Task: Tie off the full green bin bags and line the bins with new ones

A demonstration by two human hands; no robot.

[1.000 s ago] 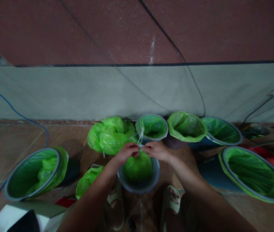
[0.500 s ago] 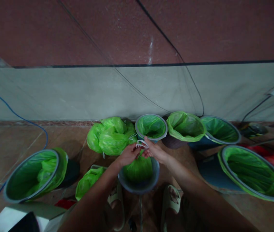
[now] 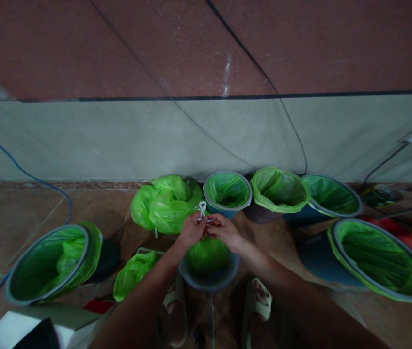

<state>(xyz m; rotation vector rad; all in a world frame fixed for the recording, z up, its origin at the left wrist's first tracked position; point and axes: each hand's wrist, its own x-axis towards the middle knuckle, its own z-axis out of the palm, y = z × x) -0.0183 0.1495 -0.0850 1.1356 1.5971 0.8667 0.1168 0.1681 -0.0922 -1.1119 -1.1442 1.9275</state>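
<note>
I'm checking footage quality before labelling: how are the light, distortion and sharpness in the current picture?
Head view: dim light, with dark shadow around the cream open-toed right slipper; head view: the large, round blue plastic bin at lower right looks stretched outward, probably by a wide lens; head view: the left hand, right hand and thin white drawstring look soft, finger detail unclear.

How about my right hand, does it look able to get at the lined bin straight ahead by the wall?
Probably yes: the bin stands just beyond the right hand, its mouth open, with nothing seen between them. The hand is busy at the white tie, though.
</note>
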